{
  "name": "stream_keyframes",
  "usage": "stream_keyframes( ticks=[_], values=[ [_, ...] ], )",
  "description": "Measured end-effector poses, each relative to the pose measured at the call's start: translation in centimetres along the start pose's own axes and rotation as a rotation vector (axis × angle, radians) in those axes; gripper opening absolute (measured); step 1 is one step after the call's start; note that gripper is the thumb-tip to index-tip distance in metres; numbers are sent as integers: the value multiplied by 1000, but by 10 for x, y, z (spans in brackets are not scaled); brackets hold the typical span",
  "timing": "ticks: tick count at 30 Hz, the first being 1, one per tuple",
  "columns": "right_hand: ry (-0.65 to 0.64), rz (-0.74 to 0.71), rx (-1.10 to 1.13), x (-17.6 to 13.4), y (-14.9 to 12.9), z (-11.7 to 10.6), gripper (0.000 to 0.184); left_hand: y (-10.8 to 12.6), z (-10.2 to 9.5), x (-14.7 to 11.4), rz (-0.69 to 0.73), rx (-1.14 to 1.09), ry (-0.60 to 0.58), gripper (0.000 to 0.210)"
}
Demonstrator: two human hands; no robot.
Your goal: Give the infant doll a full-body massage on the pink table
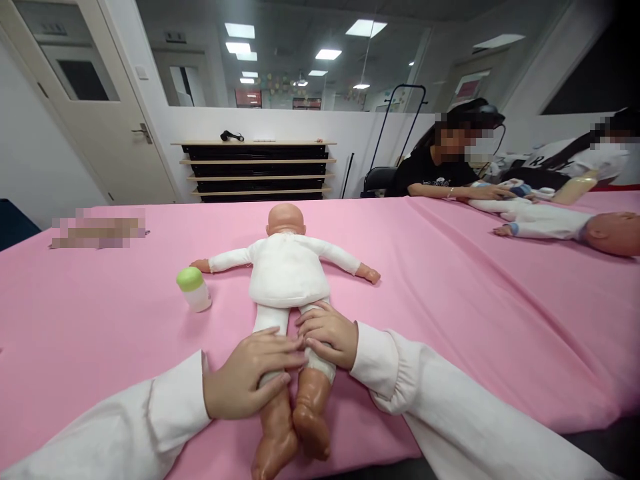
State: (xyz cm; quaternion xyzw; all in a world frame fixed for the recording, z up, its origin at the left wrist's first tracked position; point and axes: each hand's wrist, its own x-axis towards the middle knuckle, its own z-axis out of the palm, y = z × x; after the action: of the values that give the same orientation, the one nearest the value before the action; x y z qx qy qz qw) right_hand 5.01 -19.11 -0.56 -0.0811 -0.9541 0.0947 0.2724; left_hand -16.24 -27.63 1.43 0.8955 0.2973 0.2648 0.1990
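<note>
Wrapping the doll's [289, 270] legs, the left hand [247, 380] and right hand [327, 333] gripped loosely; it looked light, soft-bodied, best held there.

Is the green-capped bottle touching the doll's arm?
Apart. The head view shows pink cloth between the green-capped bottle and the doll's outstretched arm; the bottle lies nearer the camera, below that arm's hand.
</note>
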Motion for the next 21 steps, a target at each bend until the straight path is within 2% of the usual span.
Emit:
stream_keyframes(
  ticks=[2,4,7,9,10,12,15,17,19,21],
  values=[
    [-18,11,9,0,0,-1,33,5,0,-3,72,-183,96,32],
    [-45,33,-1,-1,0,-1,35,6,-1,-5,37,-302,254,29],
    [-56,40,-17,-2,-1,-1,36,-1,-2,-6,-198,-271,500,29],
    [-42,34,-27,-3,-1,-1,36,-8,-1,-4,-338,-197,568,30],
    [-33,31,-33,-3,-1,-1,35,-11,-1,-3,-376,-157,557,34],
    [-24,24,-39,-2,-2,-2,35,-14,0,0,-369,-68,426,45],
    [-37,21,-41,-1,-3,-5,33,-11,0,0,-188,58,82,45],
    [-35,14,-38,0,-3,-6,32,-6,0,-2,-61,113,-60,41],
    [-32,8,-34,0,-2,-6,32,-1,0,-4,40,112,-48,38],
    [-44,13,-37,-1,0,-6,34,4,1,-7,153,41,52,35]
  ],
)
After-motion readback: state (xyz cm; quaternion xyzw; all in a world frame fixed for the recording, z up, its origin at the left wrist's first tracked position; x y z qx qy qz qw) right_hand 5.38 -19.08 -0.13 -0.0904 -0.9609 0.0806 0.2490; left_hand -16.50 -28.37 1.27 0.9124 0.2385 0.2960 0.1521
